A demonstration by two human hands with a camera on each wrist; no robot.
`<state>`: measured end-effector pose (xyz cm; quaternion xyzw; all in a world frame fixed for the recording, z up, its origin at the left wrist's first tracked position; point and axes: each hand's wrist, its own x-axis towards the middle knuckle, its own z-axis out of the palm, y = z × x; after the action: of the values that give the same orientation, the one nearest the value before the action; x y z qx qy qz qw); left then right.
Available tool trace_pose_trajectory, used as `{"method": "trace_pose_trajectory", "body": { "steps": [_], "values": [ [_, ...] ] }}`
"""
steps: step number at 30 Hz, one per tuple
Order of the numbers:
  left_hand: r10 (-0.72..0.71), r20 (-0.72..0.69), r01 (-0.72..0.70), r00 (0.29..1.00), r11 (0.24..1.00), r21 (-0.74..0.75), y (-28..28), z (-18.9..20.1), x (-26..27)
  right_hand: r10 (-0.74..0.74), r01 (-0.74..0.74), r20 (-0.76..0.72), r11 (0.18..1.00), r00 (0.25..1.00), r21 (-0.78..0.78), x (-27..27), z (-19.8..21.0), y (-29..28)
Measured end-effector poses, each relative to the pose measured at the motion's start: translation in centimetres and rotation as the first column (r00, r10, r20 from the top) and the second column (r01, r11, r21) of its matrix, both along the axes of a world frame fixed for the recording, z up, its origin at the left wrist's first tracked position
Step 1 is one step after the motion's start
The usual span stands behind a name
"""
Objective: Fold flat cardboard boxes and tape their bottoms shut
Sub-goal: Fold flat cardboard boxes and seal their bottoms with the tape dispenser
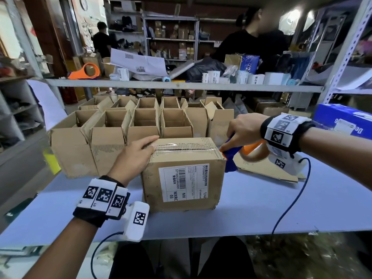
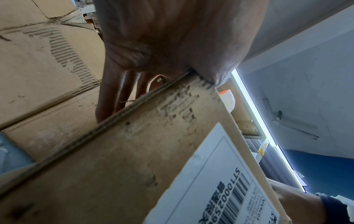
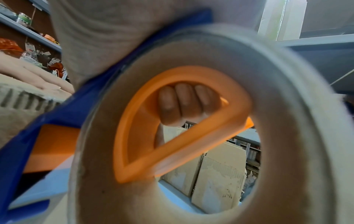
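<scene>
Our left fingers (image 2: 113,97) lie straight and close together over the far left edge of the cardboard box (image 1: 182,174), and the left hand (image 1: 133,156) presses flat on its top with the thumb along the near edge; nothing is gripped there, and from the left wrist view the fingertips drop out of sight behind the box's rim. Over on the right, three fingers (image 3: 184,103) curl through the orange handle of the tape dispenser (image 1: 244,151), so the right hand (image 1: 246,128) has it firmly held, with the forefinger stretched out along the blue nose down to the box's right top corner. The tape roll (image 3: 191,121) fills the right wrist view, blurred, and it hides most of the table beyond. A strip of clear tape (image 1: 181,148) runs along the seam on top of the box; it seems to reach the dispenser's nose, though the blade itself is hidden under our finger. The box stands on the pale blue table (image 1: 261,206), just in front of us, white label (image 1: 183,182) facing our way. Behind it stands a cluster of open boxes (image 1: 112,129), flaps up. Under the right wrist lies a flat piece of cardboard (image 1: 267,172), partly covered by the dispenser and the wrist camera.
</scene>
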<state>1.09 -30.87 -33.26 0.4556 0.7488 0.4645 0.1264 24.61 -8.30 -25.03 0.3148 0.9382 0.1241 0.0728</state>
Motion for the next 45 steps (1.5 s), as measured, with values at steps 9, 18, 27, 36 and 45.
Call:
{"method": "trace_pose_trajectory", "body": {
  "steps": [9,18,27,36,45],
  "values": [
    [0.0,0.004,0.0,1.0,1.0,0.005,-0.2,0.2,0.4,-0.034,0.034,0.002,0.996,0.999,-0.079,0.1,-0.1,0.3],
    [-0.007,0.05,0.009,0.999,1.0,-0.026,-0.5,1.0,1.3,-0.053,0.056,0.04,0.995,0.998,-0.084,-0.4,0.2,0.3],
    [0.013,0.032,-0.013,0.999,1.0,-0.008,-0.5,0.6,1.1,-0.089,0.093,-0.037,0.987,0.995,0.133,4.6,-9.4,2.6],
    [-0.013,0.119,0.005,0.993,0.998,0.069,0.0,-0.1,1.3,-0.138,0.153,-0.191,0.986,0.972,0.064,8.2,-16.2,-0.7],
    [0.025,0.332,-0.026,0.943,1.0,0.0,0.7,2.0,0.7,-0.058,-0.183,-0.698,0.947,0.713,-0.265,-0.3,-4.8,-7.4]
  ]
}}
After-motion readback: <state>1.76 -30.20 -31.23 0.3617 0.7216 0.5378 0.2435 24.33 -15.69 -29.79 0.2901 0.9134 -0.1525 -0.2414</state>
